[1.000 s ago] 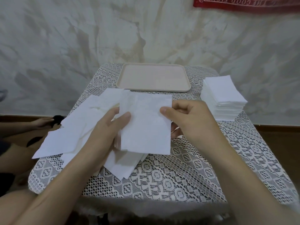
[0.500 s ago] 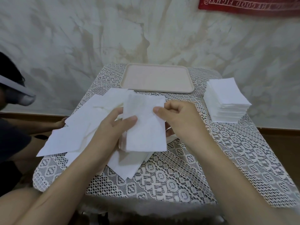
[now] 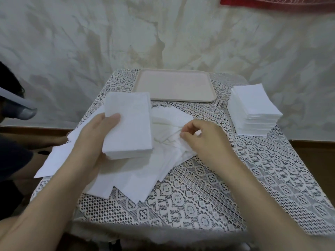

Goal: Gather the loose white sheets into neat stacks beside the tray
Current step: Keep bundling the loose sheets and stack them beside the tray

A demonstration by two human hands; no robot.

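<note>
My left hand grips a small stack of folded white sheets, thumb on top, held just above the pile. Loose white sheets lie fanned over the left and middle of the lace-covered table. My right hand is to the right of the held stack, its fingers curled and pinching the edge of a crumpled loose sheet on the pile. A neat tall stack of white sheets stands at the right, beside the beige tray, which holds nothing.
A stained wall rises behind the table. Another person sits at the left edge, with a dark sleeve close to the table corner. A red banner hangs at the top right. Bare lace cloth shows at the front and right.
My left hand has taken the folded sheets alone and moved them left and away. My right hand let go of them and dropped to the loose pile, pinching a sheet.
</note>
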